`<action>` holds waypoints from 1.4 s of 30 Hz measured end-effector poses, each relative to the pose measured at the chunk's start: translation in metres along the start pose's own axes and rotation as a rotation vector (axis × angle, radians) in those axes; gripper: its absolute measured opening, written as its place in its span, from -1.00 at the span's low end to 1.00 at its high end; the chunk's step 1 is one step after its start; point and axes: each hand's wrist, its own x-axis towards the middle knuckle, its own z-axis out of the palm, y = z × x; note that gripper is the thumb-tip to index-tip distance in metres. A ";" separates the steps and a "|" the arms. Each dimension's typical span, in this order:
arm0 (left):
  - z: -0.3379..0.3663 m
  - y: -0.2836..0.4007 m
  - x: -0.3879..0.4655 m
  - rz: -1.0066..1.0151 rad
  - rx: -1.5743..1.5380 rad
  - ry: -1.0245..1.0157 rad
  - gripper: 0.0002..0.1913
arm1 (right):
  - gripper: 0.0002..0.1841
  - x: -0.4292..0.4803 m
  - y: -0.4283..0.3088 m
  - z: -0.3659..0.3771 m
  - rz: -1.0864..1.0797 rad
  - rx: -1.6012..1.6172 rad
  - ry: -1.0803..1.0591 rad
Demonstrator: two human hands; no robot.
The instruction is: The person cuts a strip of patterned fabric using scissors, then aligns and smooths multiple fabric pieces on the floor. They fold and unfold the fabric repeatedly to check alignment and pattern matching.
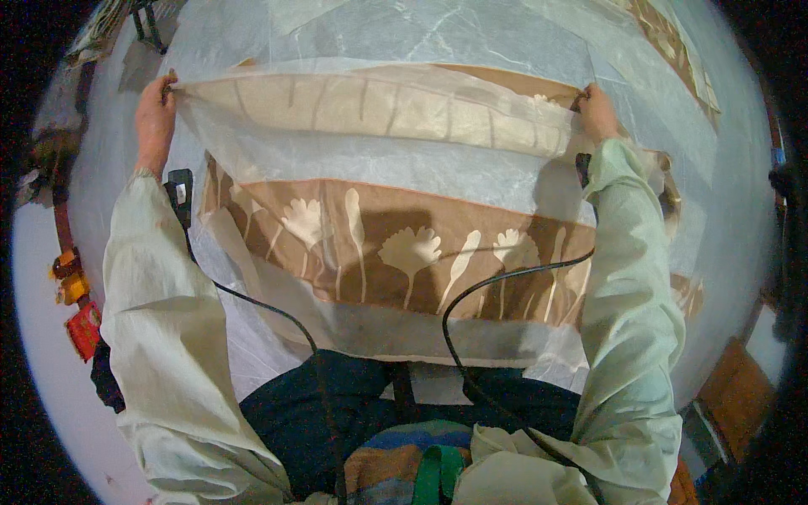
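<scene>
A sheer cream fabric with a brown band of pale flower shapes (404,252) hangs spread in front of me, its lower edge near my lap. My left hand (156,120) pinches its upper left corner, and my right hand (596,112) grips the upper right edge. Between them the top part is folded over in a pale strip (379,107) where faint stem lines show through. Both arms wear loose pale sleeves. A black device (180,192) with a cable is at my left wrist; another dark one is partly hidden at the right wrist.
Thin translucent sheeting (454,31) covers the grey marbled surface. Black cables (454,303) run from the wrists toward my body, crossing over the fabric. Red and yellow packets (82,328) lie at the far left. More patterned fabric (669,38) is at the upper right; a brown panel (735,398) stands lower right.
</scene>
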 end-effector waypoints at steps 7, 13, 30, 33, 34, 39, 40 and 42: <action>-0.006 0.016 -0.001 0.063 -0.018 -0.060 -0.75 | -0.69 0.035 0.028 -0.068 0.036 0.181 0.475; 0.015 0.028 0.001 0.077 -0.037 -0.107 -0.75 | -0.61 0.053 0.053 -0.155 -0.073 0.323 0.734; 0.056 0.068 -0.010 -0.019 0.053 -0.701 -0.74 | -0.78 -0.043 0.082 -0.222 -0.257 0.239 0.348; 0.065 0.078 -0.005 -0.057 -0.002 -0.778 -0.70 | -0.80 -0.065 0.056 -0.216 -0.216 0.074 0.328; 0.068 0.084 -0.004 -0.050 -0.002 -0.751 -0.69 | -0.81 -0.074 0.051 -0.214 -0.258 0.126 0.301; 0.082 0.117 0.000 0.033 0.019 -0.706 -0.70 | -0.86 -0.089 0.041 -0.214 -0.263 0.124 0.181; 0.083 0.123 -0.003 0.050 -0.043 -0.709 -0.72 | -0.86 -0.091 0.042 -0.213 -0.244 0.146 0.170; 0.086 0.130 -0.008 0.094 -0.109 -0.679 -0.73 | -0.86 -0.095 0.046 -0.212 -0.228 0.200 0.137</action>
